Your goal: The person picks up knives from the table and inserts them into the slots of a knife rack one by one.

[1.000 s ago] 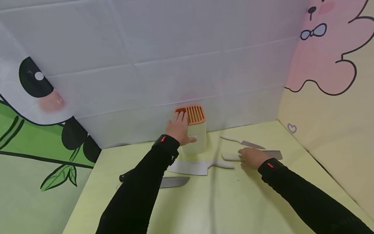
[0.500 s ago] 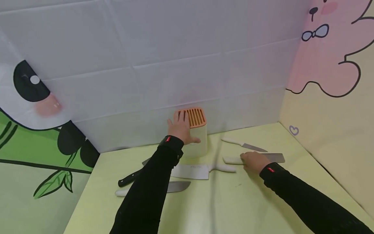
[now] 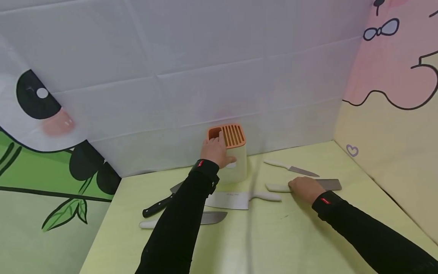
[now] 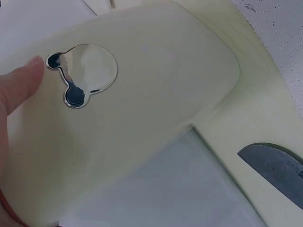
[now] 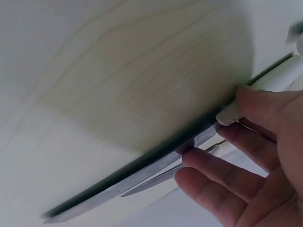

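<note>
In the head view my left hand (image 3: 216, 152) grips the near-left side of a cream knife block (image 3: 237, 171) with an orange slotted top. Its fingers bend over the rim at the wide opening, and the thumb (image 4: 29, 78) lies on the front face beside a shiny round emblem (image 4: 92, 68). To the right, my right hand (image 3: 305, 189) holds a white-handled knife (image 3: 278, 187) with a broad, square-ended blade, lying low over the table. Close up, the right thumb (image 5: 262, 104) presses the handle near the blade, and the fingers lie along the other side.
Behind the held knife lies a small white-handled knife (image 3: 304, 171). In front of the block are a cleaver (image 3: 229, 200), another white-handled knife (image 3: 213, 217) and a black-handled knife (image 3: 155, 209), partly under the left sleeve. A fabric-covered wall (image 3: 171, 95) backs the table (image 3: 260, 239).
My left fingers have drawn back and bent at the block's rim, so more of its wide opening shows. The right hand stays at the same knife. The head view has shifted slightly.
</note>
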### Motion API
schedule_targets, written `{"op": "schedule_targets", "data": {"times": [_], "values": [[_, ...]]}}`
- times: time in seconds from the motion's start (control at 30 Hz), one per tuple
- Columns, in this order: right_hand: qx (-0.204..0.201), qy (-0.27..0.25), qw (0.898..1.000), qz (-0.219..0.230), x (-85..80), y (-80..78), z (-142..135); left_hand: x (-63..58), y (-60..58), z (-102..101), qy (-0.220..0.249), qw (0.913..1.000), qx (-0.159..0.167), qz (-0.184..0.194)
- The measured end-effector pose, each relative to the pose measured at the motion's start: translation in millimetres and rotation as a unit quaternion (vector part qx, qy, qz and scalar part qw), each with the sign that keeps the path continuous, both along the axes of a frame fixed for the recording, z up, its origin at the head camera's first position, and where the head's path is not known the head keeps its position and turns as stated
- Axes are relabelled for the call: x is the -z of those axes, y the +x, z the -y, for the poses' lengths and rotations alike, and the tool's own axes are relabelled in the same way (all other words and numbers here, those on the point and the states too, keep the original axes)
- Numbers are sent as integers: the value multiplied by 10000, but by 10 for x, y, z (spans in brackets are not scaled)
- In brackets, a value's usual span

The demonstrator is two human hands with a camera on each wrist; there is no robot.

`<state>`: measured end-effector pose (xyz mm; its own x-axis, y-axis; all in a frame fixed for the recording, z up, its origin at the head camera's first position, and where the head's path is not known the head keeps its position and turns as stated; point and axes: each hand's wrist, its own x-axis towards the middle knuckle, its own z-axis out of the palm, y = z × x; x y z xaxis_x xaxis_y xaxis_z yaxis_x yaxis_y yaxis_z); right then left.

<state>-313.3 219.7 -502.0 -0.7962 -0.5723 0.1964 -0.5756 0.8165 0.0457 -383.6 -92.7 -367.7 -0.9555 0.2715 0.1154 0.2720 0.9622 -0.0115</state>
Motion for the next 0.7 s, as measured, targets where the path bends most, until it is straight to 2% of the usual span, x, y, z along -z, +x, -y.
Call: {"op": "schedule_targets", "data": {"times": [0.3,0.57,0.7], "values": [[-130,340,9992,-157,-46,21,11,55,-39,28,-97,9997,116,-181],[-310,443,9963,-664,-40,60,-2,132,-43,55,-155,9980,266,-550],[-352,587,9923,-1036,-116,76,37,158,-36,71,-101,9959,295,-853]]}}
